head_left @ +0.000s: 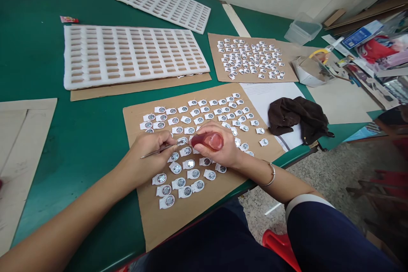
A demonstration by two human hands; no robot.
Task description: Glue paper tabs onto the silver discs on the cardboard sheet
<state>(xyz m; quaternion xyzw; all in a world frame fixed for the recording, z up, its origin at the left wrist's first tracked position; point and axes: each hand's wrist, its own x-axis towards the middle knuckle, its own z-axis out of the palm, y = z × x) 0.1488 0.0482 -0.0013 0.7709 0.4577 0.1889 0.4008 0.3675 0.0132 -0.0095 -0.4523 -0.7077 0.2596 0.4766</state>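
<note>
A brown cardboard sheet (178, 231) carries several small white fabric-like tabs, each with a round silver disc; one such tab (166, 201) lies at its near left. Over the middle of the sheet, my left hand (151, 153) is closed on a thin metal tool (157, 151), perhaps tweezers, whose tip reaches a tab between my hands. My right hand (223, 146) wraps round a reddish translucent squeeze bottle (208, 140), tilted with its base towards me. The bottle's nozzle is hidden, and I cannot tell if it touches the tab.
Behind lie two white slotted foam trays (137, 56) (159, 2) on the green table (28, 59). A second cardboard sheet (214, 44) with more tabs sits at the back. At right are a dark brown cloth (296, 117), a small box (307, 72) and a clear plastic container (302, 29).
</note>
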